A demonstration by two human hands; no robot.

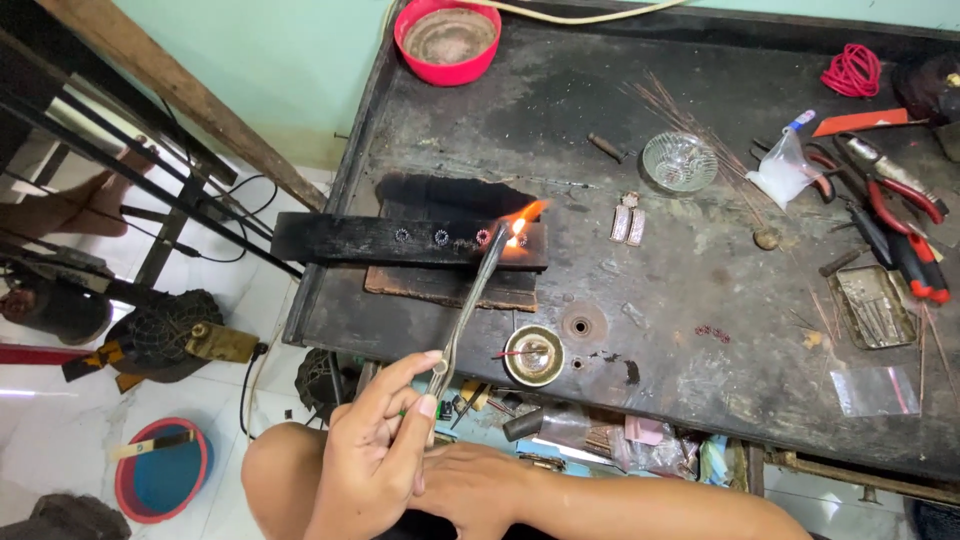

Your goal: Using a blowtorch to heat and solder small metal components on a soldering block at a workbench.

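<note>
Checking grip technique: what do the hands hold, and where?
The left hand pinches long metal tweezers at their near end. The right hand holds nothing visible.

- One view only, from a camera worn on the person's head; no second view to share ground with.
- It looks steeply down and forward over the person's own arms, which enter from the bottom edge.
- The dark counter (700, 260) fills the centre and right of the frame, its far edge at the top, set slightly askew.
- Close range: the left hand (375, 460) sits large at lower centre.
- The white tiled floor (60, 420) shows in the lower left, and a pale green wall (280, 60) at upper left.
</note>
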